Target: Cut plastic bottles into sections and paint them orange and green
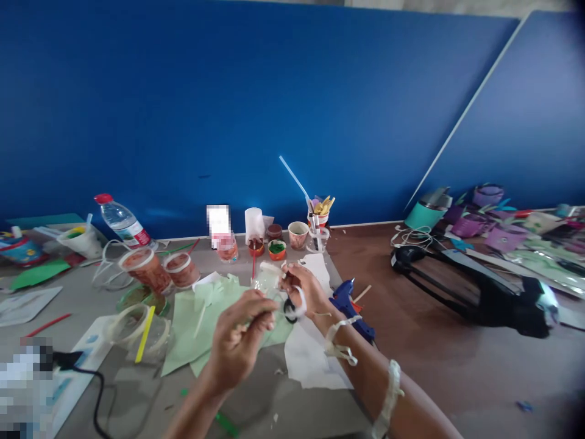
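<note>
My left hand (240, 338) is closed in a pinch above the grey table (292, 414), holding something thin and pale that I cannot make out. My right hand (304, 289) is closed too, with a white ring of tape (299, 303) around its fingers and a small pale piece (269, 268) at its fingertips. Strips of white tape stick to my right forearm (388, 396). Under both hands lie light green paper sheets (201, 323) and white paper (311, 360). A blue glue gun (350, 305) lies just right of my right hand.
Along the blue wall stand a water bottle (121, 222), plastic cups (148, 268), small paint pots (276, 249), a paper cup (298, 235) and a cup of tools (317, 228). A black cable (91, 384) runs at lower left. A black folded stand (479, 292) and purple craft baskets (484, 204) lie on the brown floor at right.
</note>
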